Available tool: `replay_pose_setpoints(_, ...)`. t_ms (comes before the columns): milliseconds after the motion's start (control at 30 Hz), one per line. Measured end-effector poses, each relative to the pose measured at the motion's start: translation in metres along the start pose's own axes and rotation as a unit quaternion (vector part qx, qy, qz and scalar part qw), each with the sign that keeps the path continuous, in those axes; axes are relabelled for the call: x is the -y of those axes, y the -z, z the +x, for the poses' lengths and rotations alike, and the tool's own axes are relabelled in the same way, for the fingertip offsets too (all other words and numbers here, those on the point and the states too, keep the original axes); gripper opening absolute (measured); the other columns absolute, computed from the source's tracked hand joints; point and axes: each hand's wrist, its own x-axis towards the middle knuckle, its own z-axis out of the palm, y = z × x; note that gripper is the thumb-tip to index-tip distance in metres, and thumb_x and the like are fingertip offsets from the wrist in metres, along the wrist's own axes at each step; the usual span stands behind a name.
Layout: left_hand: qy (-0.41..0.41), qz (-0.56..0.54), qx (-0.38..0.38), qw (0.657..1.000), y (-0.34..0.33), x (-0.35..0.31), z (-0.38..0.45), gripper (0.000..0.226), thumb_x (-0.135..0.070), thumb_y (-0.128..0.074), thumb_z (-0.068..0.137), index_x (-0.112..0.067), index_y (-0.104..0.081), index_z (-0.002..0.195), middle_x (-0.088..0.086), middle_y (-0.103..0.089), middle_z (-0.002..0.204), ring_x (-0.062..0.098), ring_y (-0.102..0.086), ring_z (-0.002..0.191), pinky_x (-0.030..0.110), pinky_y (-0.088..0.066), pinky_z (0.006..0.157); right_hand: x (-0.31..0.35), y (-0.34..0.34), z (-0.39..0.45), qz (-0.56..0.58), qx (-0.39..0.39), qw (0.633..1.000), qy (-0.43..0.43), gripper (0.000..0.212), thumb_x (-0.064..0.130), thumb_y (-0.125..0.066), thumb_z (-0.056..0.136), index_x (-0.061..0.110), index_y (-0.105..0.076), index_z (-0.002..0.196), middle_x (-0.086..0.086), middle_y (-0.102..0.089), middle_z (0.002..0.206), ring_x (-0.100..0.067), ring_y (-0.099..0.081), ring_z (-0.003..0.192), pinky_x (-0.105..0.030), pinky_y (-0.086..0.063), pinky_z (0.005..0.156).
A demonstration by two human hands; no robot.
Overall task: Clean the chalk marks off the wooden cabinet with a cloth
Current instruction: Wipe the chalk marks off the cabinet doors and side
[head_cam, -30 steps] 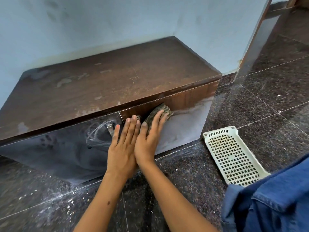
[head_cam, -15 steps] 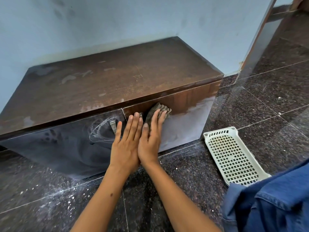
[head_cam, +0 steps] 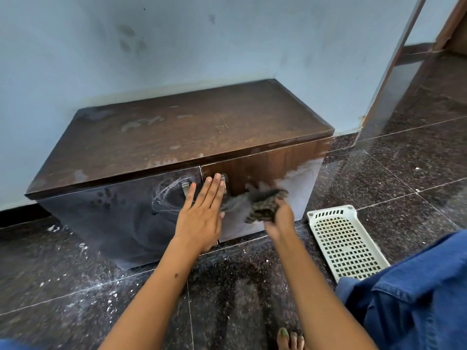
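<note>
The left hand [head_cam: 202, 213] lies flat with straight fingers against the front of the wooden cabinet [head_cam: 182, 137], across the seam between its two doors, fingertips up by the small metal handles. The right hand [head_cam: 276, 218] grasps the bunched, dark patterned cloth [head_cam: 265, 204] just in front of the right door; it is motion-blurred, so whether the cloth is pressed to the wood or held just off it cannot be told.

The job looks partly done at most. The upper part of the right door shows clean brown wood, while a pale chalky haze covers its lower right part. On the left door, looped chalk marks [head_cam: 168, 195] remain just left of the left hand, with dusty smears and finger-like prints farther left. The cabinet top carries pale smudges too, and white crumbs are scattered on the dark floor [head_cam: 75, 286] near the left door. All of that seems left to wipe.

A white perforated tray [head_cam: 346, 243] lies on the floor to the right of the cabinet. The left hand hides part of the door seam, and blue fabric fills the near right corner.
</note>
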Motion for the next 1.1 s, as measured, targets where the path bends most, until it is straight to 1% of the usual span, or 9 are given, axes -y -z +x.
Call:
replay_pose_setpoints(100,0.003,-0.020,0.008,1.000,0.003,-0.001,-0.002,0.064,-0.037,-0.016,0.092,-0.007,-0.019,0.149,0.008,-0.014,0.156,0.023,-0.012,0.144,0.038,0.008,0.115,0.028,0.018,-0.010,0.120,0.013,0.993,-0.002,0.015,0.013,-0.042,0.095,0.008,-0.056,0.094,-0.007,-0.059,0.083,-0.018,-0.056,0.074,-0.028,-0.047,0.064)
replay_pose_setpoints(333,0.055,-0.264,0.000,0.963,0.031,-0.026,0.005,0.065,-0.047,-0.006,0.098,-0.009,-0.008,0.151,0.004,-0.002,0.159,0.008,0.011,0.143,0.024,0.013,0.115,0.055,0.017,-0.038,0.036,0.201,0.979,0.007,0.029,0.013,-0.059,0.078,0.004,-0.060,0.106,-0.009,-0.068,0.086,-0.021,-0.063,0.078,-0.032,-0.054,0.072)
replay_pose_setpoints(500,0.142,-0.634,0.063,0.758,0.049,-0.052,0.018,0.059,-0.058,-0.031,0.093,-0.021,-0.049,0.135,-0.008,-0.051,0.137,0.007,-0.044,0.128,0.025,-0.030,0.109,0.060,0.004,-0.047,-0.015,0.301,0.954,-0.005,0.025,0.012,-0.058,0.077,0.002,-0.067,0.098,-0.011,-0.070,0.086,-0.021,-0.067,0.072,-0.028,-0.055,0.064)
replay_pose_setpoints(633,0.208,-0.709,-0.010,0.674,0.048,-0.058,0.026,0.048,-0.048,-0.053,0.092,-0.001,-0.064,0.091,0.019,-0.067,0.096,0.022,-0.061,0.090,0.046,-0.047,0.086,0.051,-0.008,-0.050,-0.110,0.282,0.953,-0.012,0.045,0.016,-0.067,0.070,-0.003,-0.060,0.109,-0.017,-0.068,0.095,-0.026,-0.066,0.082,-0.033,-0.056,0.068)
replay_pose_setpoints(733,0.258,-0.690,-0.060,0.674,0.048,-0.056,0.030,0.027,-0.032,-0.060,0.091,-0.006,-0.064,0.091,0.021,-0.067,0.097,0.028,-0.062,0.084,0.051,-0.050,0.085,0.041,-0.017,-0.051,-0.184,0.207,0.954,0.115,0.018,0.011,-0.069,0.078,0.004,-0.066,0.094,-0.012,-0.069,0.087,-0.024,-0.063,0.080,-0.028,-0.055,0.064)
replay_pose_setpoints(800,0.268,-0.682,-0.092,0.674,0.049,-0.054,0.033,0.030,-0.032,-0.061,0.089,-0.002,-0.062,0.091,0.024,-0.067,0.093,0.030,-0.062,0.079,0.054,-0.050,0.081,0.031,-0.025,-0.057,-0.237,0.120,0.922,0.281,0.026,0.011,-0.064,0.087,0.015,-0.063,0.112,-0.003,-0.066,0.095,-0.011,-0.062,0.085,-0.018,-0.052,0.067)
replay_pose_setpoints(900,0.258,-0.672,-0.129,0.682,0.059,-0.052,0.040,0.021,-0.026,-0.060,0.091,-0.006,-0.062,0.086,0.023,-0.067,0.089,0.023,-0.060,0.075,0.053,-0.051,0.077,0.009,-0.028,-0.067,-0.316,0.058,0.757,0.569,0.041,0.018,-0.052,0.095,0.009,-0.046,0.135,-0.004,-0.054,0.119,-0.005,-0.050,0.113,-0.016,-0.042,0.093)
replay_pose_setpoints(967,0.227,-0.707,-0.113,0.660,0.073,-0.050,0.045,0.020,-0.026,-0.057,0.094,-0.009,-0.063,0.087,0.020,-0.068,0.090,0.021,-0.062,0.079,0.046,-0.052,0.078,-0.009,-0.022,-0.064,-0.352,0.085,0.676,0.642,0.041,0.022,-0.046,0.097,0.005,-0.045,0.135,-0.020,-0.040,0.135,-0.021,-0.040,0.130,-0.026,-0.036,0.107)
replay_pose_setpoints(1100,0.166,-0.723,0.038,0.670,0.091,-0.049,0.049,0.051,-0.053,-0.038,0.096,-0.017,-0.071,0.080,0.009,-0.070,0.085,0.018,-0.063,0.082,0.035,-0.048,0.083,-0.017,-0.018,-0.055,-0.316,0.040,0.712,0.626,0.045,0.032,-0.046,0.096,0.007,-0.041,0.134,-0.019,-0.036,0.138,-0.023,-0.038,0.132,-0.029,-0.038,0.106)
